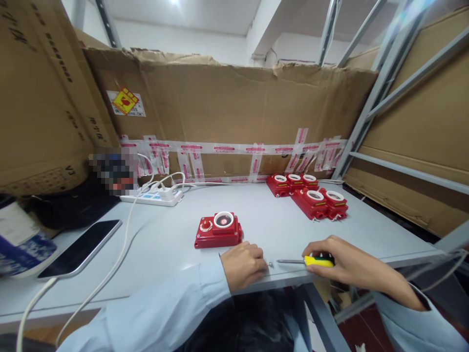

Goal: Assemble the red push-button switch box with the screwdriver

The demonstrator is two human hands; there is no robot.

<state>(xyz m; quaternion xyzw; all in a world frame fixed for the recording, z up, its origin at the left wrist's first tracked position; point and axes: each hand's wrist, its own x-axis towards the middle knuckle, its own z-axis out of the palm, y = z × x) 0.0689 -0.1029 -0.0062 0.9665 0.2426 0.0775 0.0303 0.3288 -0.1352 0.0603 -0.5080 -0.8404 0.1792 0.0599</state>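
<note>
In the head view my right hand (330, 261) is wrapped round the yellow and black handle of a screwdriver (318, 261). Its metal shaft points left, toward my left hand (245, 265). At the fingertips of that hand a small screw (270, 264) shows, apparently pinched, a short gap from the screwdriver's tip. Just beyond my left hand lies a red box (220, 239) with a white ring around a dark round window and a red knob on its left. Neither hand touches this box.
Several similar red boxes (311, 205) stand at the back right of the white table (164, 259). On the left are a phone (82, 247), a power strip (152, 198), white cables and a container (22, 239). A taped cardboard sheet (227, 107) closes off the back.
</note>
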